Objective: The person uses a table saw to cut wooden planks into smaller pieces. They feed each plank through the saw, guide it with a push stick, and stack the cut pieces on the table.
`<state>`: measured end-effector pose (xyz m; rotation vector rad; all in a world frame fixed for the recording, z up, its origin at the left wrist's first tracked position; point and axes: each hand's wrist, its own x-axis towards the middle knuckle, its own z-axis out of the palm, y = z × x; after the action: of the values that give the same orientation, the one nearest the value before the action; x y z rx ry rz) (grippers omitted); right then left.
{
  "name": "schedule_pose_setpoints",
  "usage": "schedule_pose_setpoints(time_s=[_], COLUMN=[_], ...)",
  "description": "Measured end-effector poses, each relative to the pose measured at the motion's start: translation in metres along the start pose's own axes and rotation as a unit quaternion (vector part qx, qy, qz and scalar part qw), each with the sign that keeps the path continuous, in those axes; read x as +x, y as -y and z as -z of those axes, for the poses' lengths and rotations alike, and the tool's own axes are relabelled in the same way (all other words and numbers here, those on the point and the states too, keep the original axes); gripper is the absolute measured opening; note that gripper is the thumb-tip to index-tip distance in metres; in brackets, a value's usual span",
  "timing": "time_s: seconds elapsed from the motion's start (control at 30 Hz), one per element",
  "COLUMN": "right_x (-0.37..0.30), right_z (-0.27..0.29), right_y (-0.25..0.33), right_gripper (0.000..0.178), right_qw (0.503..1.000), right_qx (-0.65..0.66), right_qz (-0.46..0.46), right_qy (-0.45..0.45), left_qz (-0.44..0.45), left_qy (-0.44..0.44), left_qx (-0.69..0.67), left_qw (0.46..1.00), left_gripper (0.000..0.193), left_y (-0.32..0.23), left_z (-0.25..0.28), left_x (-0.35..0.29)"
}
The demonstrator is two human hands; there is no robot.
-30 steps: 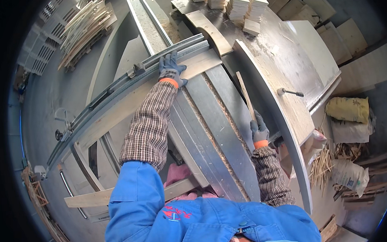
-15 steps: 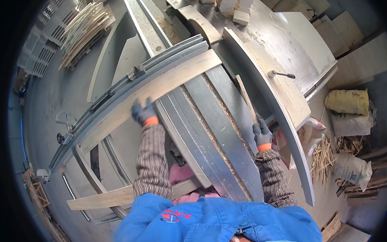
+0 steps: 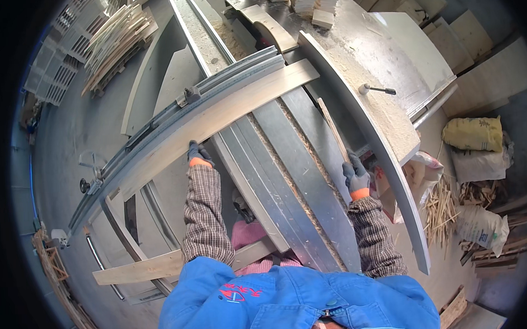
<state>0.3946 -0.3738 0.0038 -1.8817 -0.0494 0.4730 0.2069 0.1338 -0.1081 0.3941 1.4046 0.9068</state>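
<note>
A long pale wooden board (image 3: 238, 111) lies slantwise against the metal fence (image 3: 174, 111) of a table saw, its right end reaching over the steel saw table (image 3: 286, 158). My left hand (image 3: 200, 153), in a dark grey glove with an orange cuff, is closed at the near edge of this board. Its fingertips are partly hidden. In my right hand (image 3: 355, 177), gloved alike, the fingers are wrapped round the lower end of a thin wooden stick (image 3: 333, 130). The stick points away from me, over the right side of the saw table.
A curved-looking rip fence (image 3: 360, 112) with a lever (image 3: 377, 90) stands right of my right hand. Sawdust and stacked wood blocks (image 3: 323, 18) lie beyond it. Sacks (image 3: 472, 135) and offcut strips (image 3: 441, 216) are on the right floor. Another board (image 3: 139, 268) sticks out at lower left.
My left hand has gone from spread fingers over the board to closed at its near edge. The board has slid rightward, its end nearer the rip fence. My right hand keeps the stick.
</note>
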Motion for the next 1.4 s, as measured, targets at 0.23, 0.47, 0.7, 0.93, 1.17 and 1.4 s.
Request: schedule_pose_setpoints(time_s=[0.23,0.47,0.7,0.93,1.17,1.4], right_x=[0.017,0.055,0.076,0.075,0.091,0.100], right_z=[0.000,-0.019,-0.039,-0.039,-0.046,-0.047], right_y=[0.019,0.040,0.047,0.053,0.029,0.014], right_gripper=[0.048,0.046,0.047,0.047,0.048,0.048], right_qw=[1.000,0.997,1.000,0.999,0.999,0.995], right_qx=[-0.019,0.072,0.010,0.024,0.000,-0.013], right_qz=[-0.014,0.004,0.019,-0.022,0.042,0.089], right_qy=[-0.012,0.003,-0.020,-0.011,-0.023,-0.031], left_qz=[-0.078,-0.538,-0.480,-0.511,-0.488,-0.435], left_qy=[0.002,0.090,0.200,0.209,0.194,0.185], left_qx=[0.050,0.647,0.812,0.782,0.800,0.837], left_qw=[0.996,0.533,0.263,0.288,0.289,0.275], left_gripper=[0.037,0.068,0.095,0.084,0.084,0.087], left_y=[0.016,-0.032,-0.063,-0.059,-0.060,-0.066], left_z=[-0.012,-0.051,-0.159,-0.155,-0.161,-0.166], left_x=[-0.009,-0.145,-0.186,-0.171,-0.178,-0.191])
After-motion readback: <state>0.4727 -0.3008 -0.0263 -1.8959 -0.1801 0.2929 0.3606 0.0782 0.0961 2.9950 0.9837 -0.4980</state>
